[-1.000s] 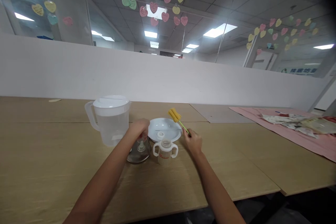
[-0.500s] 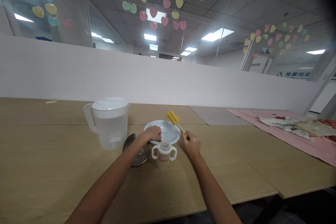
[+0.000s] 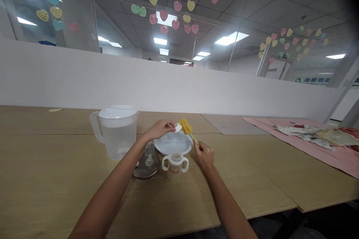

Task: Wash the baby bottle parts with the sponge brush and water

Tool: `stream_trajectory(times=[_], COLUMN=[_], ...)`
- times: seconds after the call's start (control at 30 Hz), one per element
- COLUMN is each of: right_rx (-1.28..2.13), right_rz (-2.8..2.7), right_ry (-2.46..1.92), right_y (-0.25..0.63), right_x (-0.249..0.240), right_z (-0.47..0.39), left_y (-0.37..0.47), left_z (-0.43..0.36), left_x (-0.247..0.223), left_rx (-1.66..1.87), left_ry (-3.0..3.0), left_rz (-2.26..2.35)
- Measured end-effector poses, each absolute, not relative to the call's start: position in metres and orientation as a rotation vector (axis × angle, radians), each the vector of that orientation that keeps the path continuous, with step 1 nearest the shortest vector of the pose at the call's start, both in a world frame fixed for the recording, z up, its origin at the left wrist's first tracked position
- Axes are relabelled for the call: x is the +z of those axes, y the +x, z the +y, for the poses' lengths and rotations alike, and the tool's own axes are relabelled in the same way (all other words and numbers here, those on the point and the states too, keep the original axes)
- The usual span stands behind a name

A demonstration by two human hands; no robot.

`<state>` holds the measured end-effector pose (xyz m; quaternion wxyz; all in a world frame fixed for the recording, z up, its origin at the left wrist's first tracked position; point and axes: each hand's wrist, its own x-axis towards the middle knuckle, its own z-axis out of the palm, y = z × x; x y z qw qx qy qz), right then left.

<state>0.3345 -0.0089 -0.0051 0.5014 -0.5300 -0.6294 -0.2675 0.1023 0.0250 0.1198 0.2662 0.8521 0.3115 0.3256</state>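
White cap point(image 3: 178, 127) pinched in my left grip point(image 3: 173, 127) over the bowl point(image 3: 179, 146), just beside the yellow sponge brush point(image 3: 186, 126); right grip point(image 3: 204, 153) closed low around its green handle point(image 3: 194, 139), presumably keeping fingers clear; bowl beneath likely for drips

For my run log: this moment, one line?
left hand: holds small white piece | right hand: holds green-stemmed yellow sponge brush | near: round white bowl

1. A two-handled bottle point(image 3: 175, 168) blocks the white bowl's point(image 3: 171, 148) near side.
2. A pitcher point(image 3: 120, 137) and metal tray point(image 3: 146, 172) obstruct the bowl's left.
3. Tabletop point(image 3: 244, 168) right of the bowl offers passage, beyond the right hand point(image 3: 205, 156).
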Motion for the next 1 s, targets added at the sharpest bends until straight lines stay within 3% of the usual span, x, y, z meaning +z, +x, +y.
stream_trajectory(times=[0.27, 0.53, 0.73, 1.0], right_rx=[-0.727, -0.779, -0.711, -0.714], right_rz=[-1.615, -1.625, -1.463, -1.469], right_ry=[-1.216, -1.129, -1.191, -1.218], right_y=[0.332, 0.331, 0.334, 0.335], right_x=[-0.006, -0.003, 0.0, -0.001], right_z=[-0.01, -0.013, -0.013, -0.013], left_y=[0.114, 0.099, 0.081, 0.066], left_z=[0.017, 0.02, 0.009, 0.003], left_x=[0.126, 0.13, 0.146, 0.14], left_rx=[1.019, 1.159, 0.676, 0.001], left_ry=[2.167, 2.554, 2.674, 2.259], left_rz=[0.636, 1.154, 1.614, 1.598])
